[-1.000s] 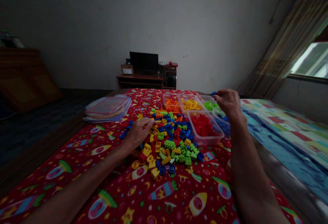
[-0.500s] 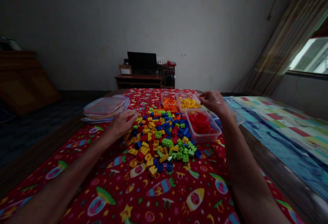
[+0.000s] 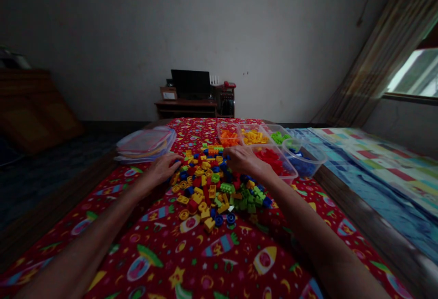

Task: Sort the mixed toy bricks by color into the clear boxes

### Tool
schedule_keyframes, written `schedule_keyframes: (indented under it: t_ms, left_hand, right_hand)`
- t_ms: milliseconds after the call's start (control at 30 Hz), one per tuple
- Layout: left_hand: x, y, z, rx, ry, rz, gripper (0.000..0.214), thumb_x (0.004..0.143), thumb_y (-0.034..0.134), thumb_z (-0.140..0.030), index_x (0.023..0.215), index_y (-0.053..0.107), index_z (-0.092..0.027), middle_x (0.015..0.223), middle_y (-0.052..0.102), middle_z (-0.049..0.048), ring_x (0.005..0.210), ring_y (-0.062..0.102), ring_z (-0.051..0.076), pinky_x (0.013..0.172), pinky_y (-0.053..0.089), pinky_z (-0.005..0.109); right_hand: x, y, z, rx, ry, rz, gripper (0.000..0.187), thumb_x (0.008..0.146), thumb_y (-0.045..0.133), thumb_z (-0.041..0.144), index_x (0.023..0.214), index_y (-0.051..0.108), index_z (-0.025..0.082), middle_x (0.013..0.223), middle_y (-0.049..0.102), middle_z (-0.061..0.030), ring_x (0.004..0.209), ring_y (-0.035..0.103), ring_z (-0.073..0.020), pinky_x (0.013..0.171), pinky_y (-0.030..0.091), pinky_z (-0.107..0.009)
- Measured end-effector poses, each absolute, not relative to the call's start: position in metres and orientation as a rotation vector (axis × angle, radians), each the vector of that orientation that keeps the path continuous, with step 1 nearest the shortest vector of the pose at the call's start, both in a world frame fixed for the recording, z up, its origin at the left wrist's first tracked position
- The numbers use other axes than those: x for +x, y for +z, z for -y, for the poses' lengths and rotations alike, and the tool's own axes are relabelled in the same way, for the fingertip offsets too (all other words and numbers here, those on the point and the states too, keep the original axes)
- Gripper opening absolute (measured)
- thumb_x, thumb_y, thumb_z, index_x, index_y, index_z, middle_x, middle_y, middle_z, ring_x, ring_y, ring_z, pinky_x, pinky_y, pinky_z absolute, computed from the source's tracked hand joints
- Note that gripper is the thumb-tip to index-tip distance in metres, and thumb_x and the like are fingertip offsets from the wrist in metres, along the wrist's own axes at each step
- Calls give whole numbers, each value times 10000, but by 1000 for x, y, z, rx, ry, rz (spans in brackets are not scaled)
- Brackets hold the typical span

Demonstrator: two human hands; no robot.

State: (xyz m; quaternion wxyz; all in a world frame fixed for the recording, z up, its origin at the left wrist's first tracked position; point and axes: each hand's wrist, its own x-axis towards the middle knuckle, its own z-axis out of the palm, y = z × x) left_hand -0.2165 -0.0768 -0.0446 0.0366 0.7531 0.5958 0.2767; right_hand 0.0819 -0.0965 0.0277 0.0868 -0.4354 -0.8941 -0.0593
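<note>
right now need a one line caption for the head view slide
Left hand, right hand at a heap of plastic building bricks on rocket-print cloth, beside clear tubs of single-colour bricks

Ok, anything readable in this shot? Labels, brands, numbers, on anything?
No legible text anywhere.
Cardboard box on the wooden desk: pale marking, too small and blurred to read.
Plastic bricks: no lettering can be made out.
</note>
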Motion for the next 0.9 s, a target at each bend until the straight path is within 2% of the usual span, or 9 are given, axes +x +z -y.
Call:
schedule_keyframes:
  t_ms: [133,200,333,500,667,900]
  left_hand:
    - [-217,-58,77,2273,774,-1903,521,753,380,-459,1099,615,-149,1168,649,141,1089,576,289,966,431,419]
    - [-215,-64,76,2272,799,-1909,550,783,336,-456,1159,578,-135,1221,619,150,1137,553,282,992,409,421]
    - [-214,-66,75,2281,813,-1894,501,778,343,-426,1115,595,-155,1190,641,142,1128,562,279,996,405,420]
    - [-212,-60,79,2237,824,-1938,486,741,389,-434,1054,634,-156,1129,672,141,1040,613,298,925,463,413]
    - [-210,-61,84,2078,976,-1980,502,699,459,-427,1100,628,-177,1041,708,99,948,651,271,817,516,352]
    - [-211,-61,85,1838,1121,-1918,507,646,569,-460,1051,654,-168,995,721,92,907,662,272,785,527,340]
  right_hand:
    - [104,47,91,-1369,-178,2455,249,820,470,143,994,646,170,922,677,-91,784,568,-172,621,332,-255]
    - [119,53,84,-1414,-207,2342,245,812,477,146,983,651,169,918,678,-94,794,569,-178,632,338,-254]
    - [152,57,67,-1563,-300,2109,282,808,469,141,1016,658,161,970,685,-113,888,590,-208,711,380,-265]
    - [194,59,57,-1775,-366,1952,291,819,465,147,1017,678,151,1022,684,-133,972,600,-226,788,413,-283]
    - [235,60,57,-2080,-244,1910,243,817,558,265,957,715,143,1038,680,-158,958,620,-253,746,438,-308]
    - [256,62,56,-2225,-65,1770,291,857,528,315,959,719,122,846,704,-133,805,653,-223,660,434,-294]
